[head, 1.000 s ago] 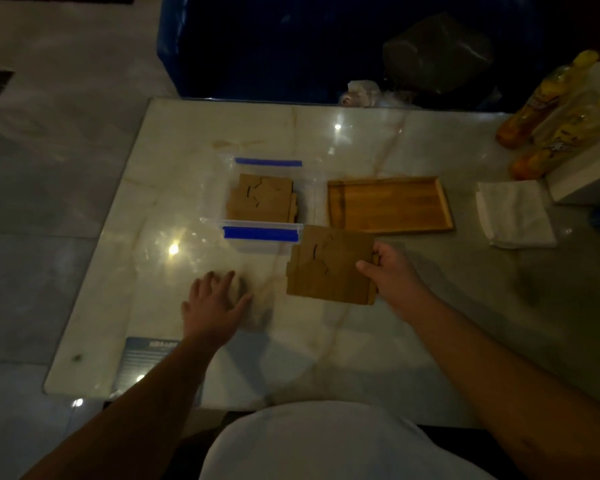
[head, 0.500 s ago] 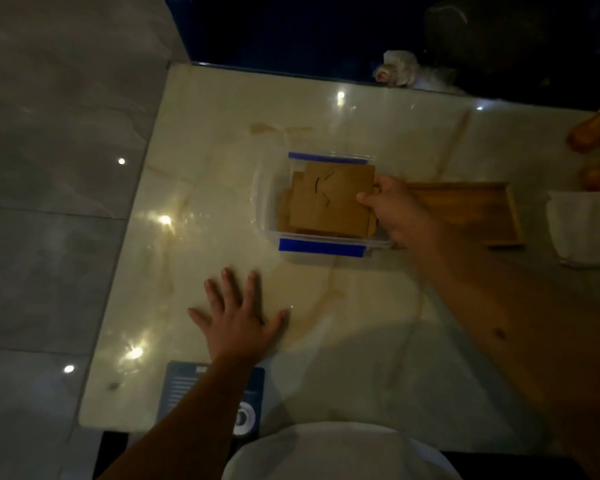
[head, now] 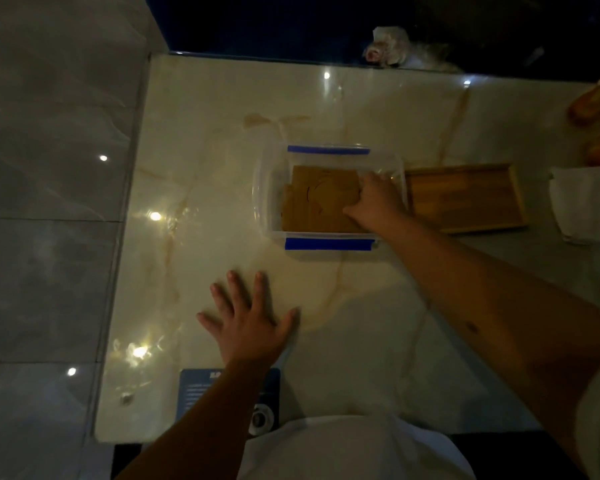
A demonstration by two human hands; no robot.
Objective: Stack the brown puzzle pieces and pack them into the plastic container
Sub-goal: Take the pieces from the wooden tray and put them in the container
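Centre of the frame, the clear plastic container (head: 267, 188) with its blue-taped rims sits on the pale marble table (head: 194, 133), and the stack of brown puzzle pieces (head: 317, 202) lies flat inside it, down between the walls. The right hand (head: 374, 202) reaches in from the right and rests on the right side of the stack, fingers bent over the top sheet; whether they pinch its edge or just press on it, I can't tell from here, the light is too dim. The left hand (head: 250, 323), lower centre, lies spread flat on the marble, fingers apart, holding nothing, well apart from the container. Just right of the container sits an empty wooden tray (head: 465, 199), and a white folded napkin (head: 582, 206) lies at the right edge of the frame. Those pieces look like thin, stiff board, light, with jigsaw cuts across the face, so my guess is that they slide on one another and could come apart along the cuts if lifted by a single corner. Better to take the stack by two opposite edges, thumb on top, and keep it level. The container walls look thin and likely flex.
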